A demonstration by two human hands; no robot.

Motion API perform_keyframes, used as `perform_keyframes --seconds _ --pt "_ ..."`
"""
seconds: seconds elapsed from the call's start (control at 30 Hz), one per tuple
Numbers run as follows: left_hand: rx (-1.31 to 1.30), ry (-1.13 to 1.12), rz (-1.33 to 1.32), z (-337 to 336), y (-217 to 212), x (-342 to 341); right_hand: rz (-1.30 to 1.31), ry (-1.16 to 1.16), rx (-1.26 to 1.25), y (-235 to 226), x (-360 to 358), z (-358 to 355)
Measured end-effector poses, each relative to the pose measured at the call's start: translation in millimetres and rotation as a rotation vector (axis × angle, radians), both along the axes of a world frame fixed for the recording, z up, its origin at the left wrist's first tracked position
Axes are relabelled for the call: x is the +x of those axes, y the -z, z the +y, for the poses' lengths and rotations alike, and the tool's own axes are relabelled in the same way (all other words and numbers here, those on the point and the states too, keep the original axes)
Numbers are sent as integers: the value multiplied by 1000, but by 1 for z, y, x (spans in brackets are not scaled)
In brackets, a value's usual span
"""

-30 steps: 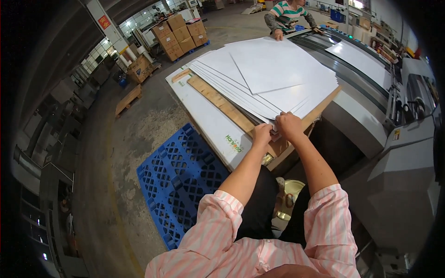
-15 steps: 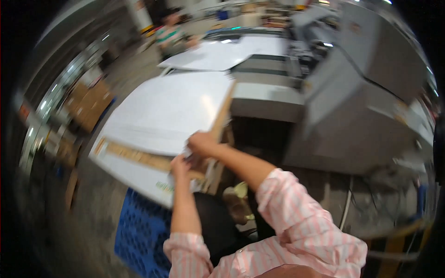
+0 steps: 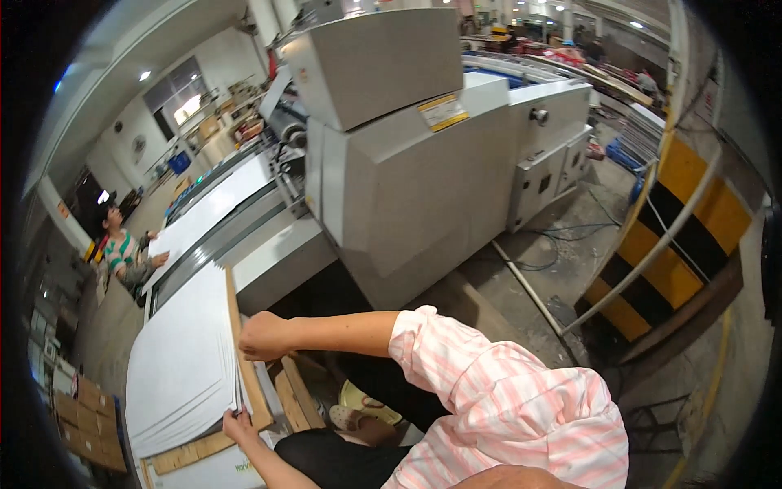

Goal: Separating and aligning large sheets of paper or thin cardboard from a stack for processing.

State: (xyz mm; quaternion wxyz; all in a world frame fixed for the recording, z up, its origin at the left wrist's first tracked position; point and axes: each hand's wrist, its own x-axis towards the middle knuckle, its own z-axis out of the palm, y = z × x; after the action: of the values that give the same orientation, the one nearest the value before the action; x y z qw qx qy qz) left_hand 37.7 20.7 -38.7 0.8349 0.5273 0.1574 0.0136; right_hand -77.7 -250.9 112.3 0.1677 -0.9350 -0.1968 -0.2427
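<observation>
I judged the work barely begun; the stack of white sheets lay whole on its brown board, none lifted clear. My right hand was curled closed on the stack's near edge, knuckles up; my left hand pinched the lower corner, fingers closed on the sheets. The stack sat to my left, touching both hands, beside the grey machine; another person stood well apart at the far end.
</observation>
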Motion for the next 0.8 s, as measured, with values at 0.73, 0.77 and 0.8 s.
perform_keyframes --seconds 0.73,0.77,0.8 --pt "70 -44 36 -11 -5 -5 856 311 -65 82 -47 -104" --pt "83 -15 3 -8 -5 -6 838 325 -69 83 -48 -105" --pt "94 15 -34 -5 -5 -6 816 340 -74 82 -50 -106"
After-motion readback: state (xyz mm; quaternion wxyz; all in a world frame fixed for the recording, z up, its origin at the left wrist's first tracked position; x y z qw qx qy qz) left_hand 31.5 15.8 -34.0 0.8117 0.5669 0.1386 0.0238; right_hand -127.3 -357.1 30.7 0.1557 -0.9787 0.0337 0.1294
